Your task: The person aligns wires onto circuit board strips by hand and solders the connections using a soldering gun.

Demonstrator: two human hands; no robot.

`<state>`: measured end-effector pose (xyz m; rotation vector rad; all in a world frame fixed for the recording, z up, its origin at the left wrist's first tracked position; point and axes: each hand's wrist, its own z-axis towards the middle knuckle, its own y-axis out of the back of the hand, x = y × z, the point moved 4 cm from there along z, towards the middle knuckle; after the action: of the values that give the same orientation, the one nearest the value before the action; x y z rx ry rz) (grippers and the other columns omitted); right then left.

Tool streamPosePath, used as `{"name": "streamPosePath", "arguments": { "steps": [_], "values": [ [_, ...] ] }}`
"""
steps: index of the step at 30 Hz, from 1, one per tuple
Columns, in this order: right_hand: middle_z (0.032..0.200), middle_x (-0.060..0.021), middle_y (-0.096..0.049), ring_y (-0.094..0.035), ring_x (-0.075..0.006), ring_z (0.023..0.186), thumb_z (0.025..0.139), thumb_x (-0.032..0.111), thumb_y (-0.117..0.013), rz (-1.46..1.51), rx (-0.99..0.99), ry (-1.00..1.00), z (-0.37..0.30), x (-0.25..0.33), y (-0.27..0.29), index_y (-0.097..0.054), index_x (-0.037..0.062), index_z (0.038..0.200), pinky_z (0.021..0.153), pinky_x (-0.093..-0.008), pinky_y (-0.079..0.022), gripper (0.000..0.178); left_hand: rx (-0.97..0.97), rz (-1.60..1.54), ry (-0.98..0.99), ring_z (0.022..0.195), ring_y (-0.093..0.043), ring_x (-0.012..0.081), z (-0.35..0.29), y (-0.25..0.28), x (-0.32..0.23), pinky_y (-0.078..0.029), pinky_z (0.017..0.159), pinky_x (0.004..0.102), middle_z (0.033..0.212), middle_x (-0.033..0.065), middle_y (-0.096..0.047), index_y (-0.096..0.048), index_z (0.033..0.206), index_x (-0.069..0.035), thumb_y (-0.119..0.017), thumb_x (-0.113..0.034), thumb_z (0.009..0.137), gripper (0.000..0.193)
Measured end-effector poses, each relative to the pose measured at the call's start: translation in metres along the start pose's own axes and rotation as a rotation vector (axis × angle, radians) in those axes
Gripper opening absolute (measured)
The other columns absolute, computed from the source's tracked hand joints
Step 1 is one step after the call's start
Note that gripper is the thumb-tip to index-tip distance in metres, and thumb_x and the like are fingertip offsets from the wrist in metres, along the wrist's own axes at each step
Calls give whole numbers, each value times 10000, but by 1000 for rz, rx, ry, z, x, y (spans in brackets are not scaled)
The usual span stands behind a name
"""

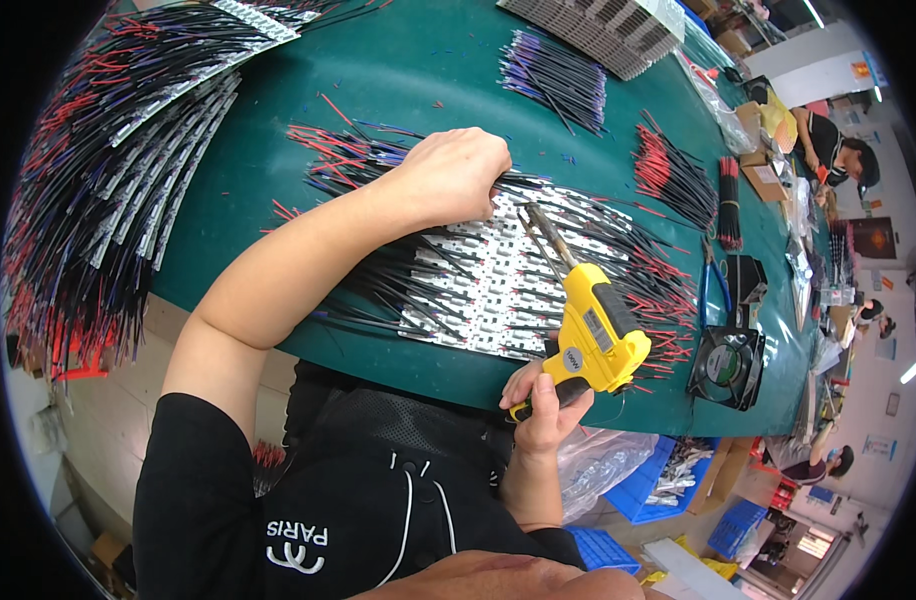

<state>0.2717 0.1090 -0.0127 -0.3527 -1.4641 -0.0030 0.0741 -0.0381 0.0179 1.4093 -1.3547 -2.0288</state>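
Note:
My right hand [546, 408] is wrapped round the dark grip of a yellow soldering gun [600, 330]. The gun's metal tip [548, 235] points up and left over a white panel of small circuit boards [483, 285]. Black, red and blue wires [363, 155] fan out from both sides of that panel. Over its far edge, my left hand [456, 172] is closed, with its fingertips turned down among the wires near the gun's tip. What those fingers pinch is hidden beneath the hand.
Stacked wired boards [108, 170] hang over the table's left edge. Loose wire bundles [553, 80] and red-tipped wires [673, 170] lie farther back. At right are blue-handled pliers [716, 285] and a black fan [726, 368]. Blue bins [658, 480] stand below; other people work beyond.

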Motion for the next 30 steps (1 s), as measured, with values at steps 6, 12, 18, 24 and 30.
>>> {"name": "streamPosePath", "arguments": {
  "steps": [6,12,18,24,30],
  "values": [
    [538,-78,-459,-435,-145,410,843,82,-476,-41,-27,-22,-2,-5,-2,-392,-81,1075,409,-265,-399,295,-7,16,-20,740,-581,377,-1,2,-1,-456,656,436,697,219,-583,-595,683,33,-651,-90,579,170],
    [534,-74,-463,-438,-143,410,840,72,-481,-74,3,-44,-1,-7,-1,-398,-72,1055,409,-261,-401,271,2,19,-7,732,-578,379,0,2,-2,-454,651,440,695,215,-583,-588,671,33,-653,-88,576,168],
    [533,-78,-461,-432,-142,407,837,71,-483,-88,-12,-23,-2,-4,-1,-391,-83,1071,405,-254,-399,295,11,21,-1,752,-578,376,0,1,-1,-454,658,442,701,213,-583,-583,669,32,-653,-90,576,169],
    [539,-85,-461,-426,-138,404,834,75,-488,-49,-24,37,-4,4,-1,-318,-131,1197,398,-243,-394,450,21,25,-3,758,-576,369,-1,1,0,-452,669,444,701,211,-581,-582,671,27,-658,-97,582,171],
    [542,-86,-461,-428,-140,407,834,77,-496,-53,-42,17,-7,1,1,-340,-127,1156,400,-245,-394,412,-10,28,-48,758,-575,370,0,-1,2,-452,674,439,704,202,-583,-581,685,29,-652,-94,602,164]
  ]
}}
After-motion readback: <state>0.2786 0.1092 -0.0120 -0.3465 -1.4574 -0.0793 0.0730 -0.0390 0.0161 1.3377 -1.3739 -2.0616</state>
